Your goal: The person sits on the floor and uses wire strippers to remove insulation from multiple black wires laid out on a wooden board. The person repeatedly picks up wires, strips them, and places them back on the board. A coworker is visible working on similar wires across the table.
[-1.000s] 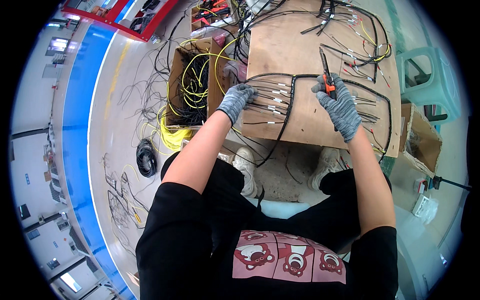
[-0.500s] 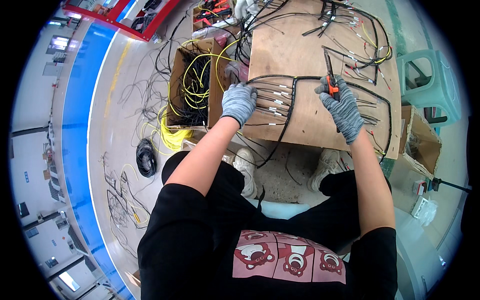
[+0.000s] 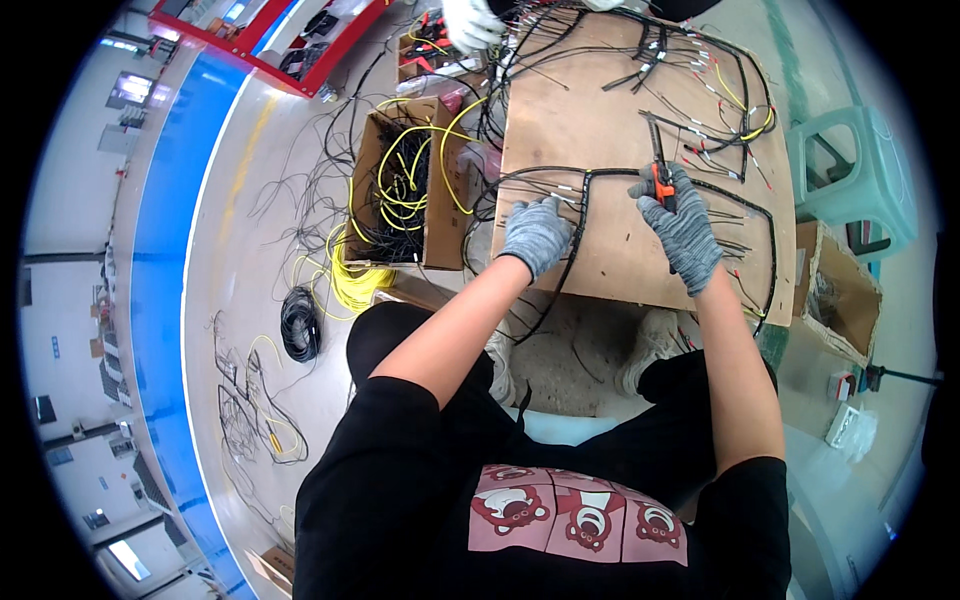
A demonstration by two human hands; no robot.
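A black wire harness [image 3: 580, 225] lies on the wooden board [image 3: 620, 265], with thin, white-labelled wires branching off it. My left hand [image 3: 538, 238], in a grey glove, is curled over the left-hand branch wires [image 3: 545, 188], close to the trunk. Its palm side is hidden, and so are the wires under it. In my gloved right hand [image 3: 685, 232], the fingers are wrapped round an orange-handled hand tool [image 3: 662, 182] with a long, narrow dark end pointing away from me. Its exact kind is unclear. It is held over the board, near the harness's upper run.
Left of the board stands a cardboard box [image 3: 442, 215] of black and yellow cables. Coils of yellow cable [image 3: 355, 280] and black cable [image 3: 299, 325] lie on the floor. Another person's gloved hand [image 3: 472, 25] is at the far edge. A green stool [image 3: 870, 170] stands right.
My left hand has moved right along the branch wires toward the harness trunk. My right hand still holds the tool in nearly the same place. The other person's hand shows more.
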